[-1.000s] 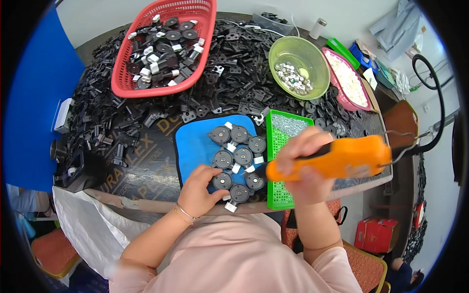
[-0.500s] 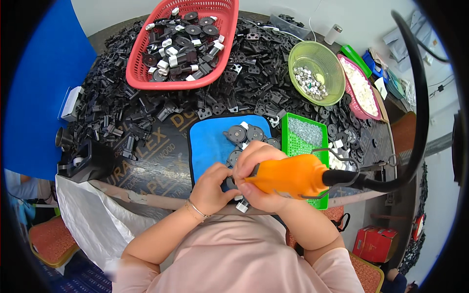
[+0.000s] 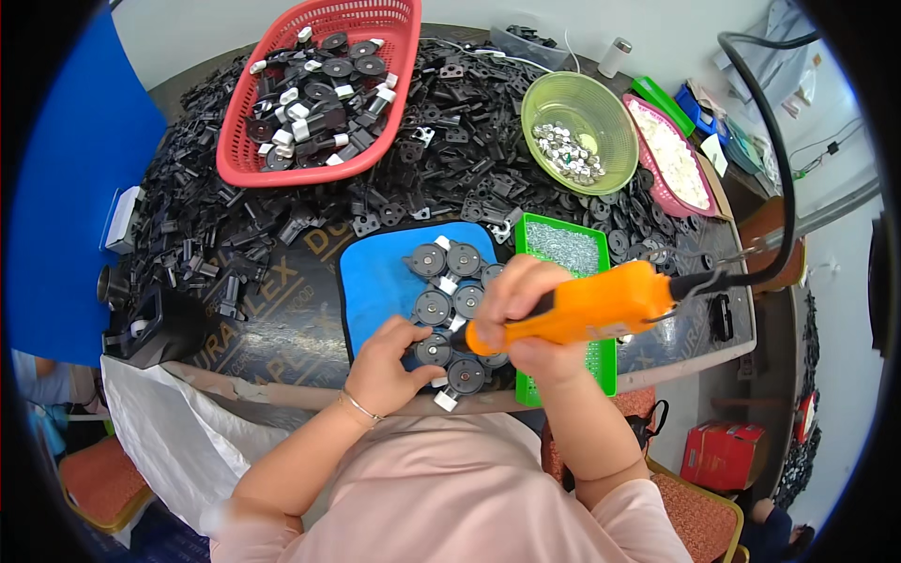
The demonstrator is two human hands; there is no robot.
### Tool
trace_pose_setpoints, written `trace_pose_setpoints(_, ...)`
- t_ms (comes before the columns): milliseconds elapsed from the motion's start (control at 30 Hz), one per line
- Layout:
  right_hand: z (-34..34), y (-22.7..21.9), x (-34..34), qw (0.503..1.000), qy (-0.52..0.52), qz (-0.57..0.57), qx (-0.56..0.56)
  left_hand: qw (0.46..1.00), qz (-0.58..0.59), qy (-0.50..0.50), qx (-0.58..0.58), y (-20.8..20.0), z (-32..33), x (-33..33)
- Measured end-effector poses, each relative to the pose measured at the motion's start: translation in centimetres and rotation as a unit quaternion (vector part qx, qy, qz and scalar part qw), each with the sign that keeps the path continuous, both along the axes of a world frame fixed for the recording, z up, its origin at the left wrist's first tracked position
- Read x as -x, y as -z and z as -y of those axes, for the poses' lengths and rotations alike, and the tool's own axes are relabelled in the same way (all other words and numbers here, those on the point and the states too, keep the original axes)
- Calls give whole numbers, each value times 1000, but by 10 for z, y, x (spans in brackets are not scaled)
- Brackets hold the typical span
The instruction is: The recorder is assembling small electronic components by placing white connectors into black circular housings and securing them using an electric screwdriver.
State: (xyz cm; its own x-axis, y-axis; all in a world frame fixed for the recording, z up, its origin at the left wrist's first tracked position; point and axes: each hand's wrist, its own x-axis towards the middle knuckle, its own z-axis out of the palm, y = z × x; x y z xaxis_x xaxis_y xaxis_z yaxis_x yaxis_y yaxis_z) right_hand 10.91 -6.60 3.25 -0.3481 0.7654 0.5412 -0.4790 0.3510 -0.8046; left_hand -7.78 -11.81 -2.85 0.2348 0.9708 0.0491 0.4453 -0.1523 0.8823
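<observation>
My right hand [image 3: 516, 283] is wrapped round an orange electric screwdriver [image 3: 605, 302], tilted with its dark nose pointing left; a black cord runs from its rear. The tip is over the cluster of black round parts, and what it touches is hard to make out. My left hand [image 3: 383, 364], wearing a bracelet, has finger and thumb on either side of a black round part [image 3: 433, 350]. Several similar round parts with white tabs lie in rows on a blue mat [image 3: 375, 263]. A black round part [image 3: 465, 376] sits nearest me, its white tab near the table edge.
A green tray [image 3: 563, 223] of small silvery pieces stands right of the mat. Behind are a red basket [image 3: 225, 155] of assembled parts, a yellow-green basket [image 3: 610, 113] and a pink basket [image 3: 690, 208] of white pieces. Loose black parts [image 3: 460, 155] heap across the back. A black holder [image 3: 164, 324] stands left.
My right hand and the screwdriver have moved right and away from my left hand, uncovering more round parts. The whole view has shifted slightly. My left hand's finger and thumb are further apart.
</observation>
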Motion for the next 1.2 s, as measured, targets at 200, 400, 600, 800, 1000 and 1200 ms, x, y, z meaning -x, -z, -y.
trace_pose_setpoints(200,-2,-34,-32,996,88,-15,-17,999,-9,11,-36,4,1,2)
trace_pose_setpoints(400,1,-15,-76,967,252,-20,7,999,-17,2,-51,2,2,-2)
trace_pose_setpoints(600,6,-7,-72,969,238,-32,48,998,-25,3,-53,3,2,-1)
trace_pose_setpoints(800,2,-3,-71,969,247,-15,28,998,-29,-7,-57,3,3,-1)
trace_pose_setpoints(1000,4,-3,-70,969,242,-22,53,998,-21,3,-57,4,3,-2)
trace_pose_setpoints(1200,5,-1,-70,970,237,-23,52,998,-16,3,-58,5,3,0)
